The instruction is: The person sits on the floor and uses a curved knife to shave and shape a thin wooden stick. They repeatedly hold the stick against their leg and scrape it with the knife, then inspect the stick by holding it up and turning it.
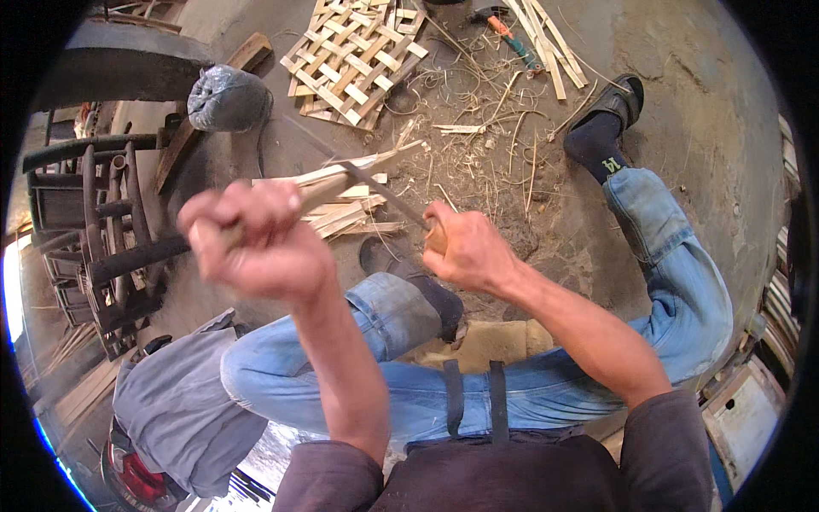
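Across the dusty floor point(682, 111) lie a woven bamboo mat point(354, 60) and loose strips, within reach. Above the knees, the left hand point(260, 243) has fingers wrapped tight round a bamboo stick point(341, 183), steadying it; the right hand point(469, 252) clenches a knife point(375, 183) laid against it

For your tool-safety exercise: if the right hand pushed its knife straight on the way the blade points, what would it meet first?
Probably the bamboo strip held in the left hand: the knife from the right hand already crosses it, though depth is unclear.
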Available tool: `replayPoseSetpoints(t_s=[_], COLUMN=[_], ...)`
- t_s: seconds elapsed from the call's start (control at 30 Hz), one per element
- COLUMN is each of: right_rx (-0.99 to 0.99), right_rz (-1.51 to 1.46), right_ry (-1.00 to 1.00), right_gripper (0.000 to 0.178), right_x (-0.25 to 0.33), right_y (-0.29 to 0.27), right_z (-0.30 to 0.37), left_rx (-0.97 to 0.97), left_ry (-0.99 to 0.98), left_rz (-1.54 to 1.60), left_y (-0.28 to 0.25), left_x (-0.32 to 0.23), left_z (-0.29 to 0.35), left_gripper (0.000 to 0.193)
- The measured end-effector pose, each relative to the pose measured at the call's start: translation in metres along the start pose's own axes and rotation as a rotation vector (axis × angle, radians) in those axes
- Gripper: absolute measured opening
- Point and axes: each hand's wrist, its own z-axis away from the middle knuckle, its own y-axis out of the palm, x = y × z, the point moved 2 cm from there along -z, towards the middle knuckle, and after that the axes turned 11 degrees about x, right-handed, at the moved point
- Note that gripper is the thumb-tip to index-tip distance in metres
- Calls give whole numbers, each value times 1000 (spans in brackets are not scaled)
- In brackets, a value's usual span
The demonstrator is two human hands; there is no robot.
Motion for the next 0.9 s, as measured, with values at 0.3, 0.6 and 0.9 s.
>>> replayPoseSetpoints(t_s=[0.3,0.6,0.9], right_rx=[-21,-28,-31], right_rz=[94,106,88], right_ry=[-25,178,16], right_gripper=[29,36,37], right_x=[9,-27,-22], right_y=[17,17,41], right_z=[14,29,21], left_rx=[179,183,221], left_ry=[25,45,-6], left_rz=[232,260,328], left_y=[-7,-12,-1], left_x=[-68,-103,-89], left_z=[7,18,19], left_gripper=[22,25,23])
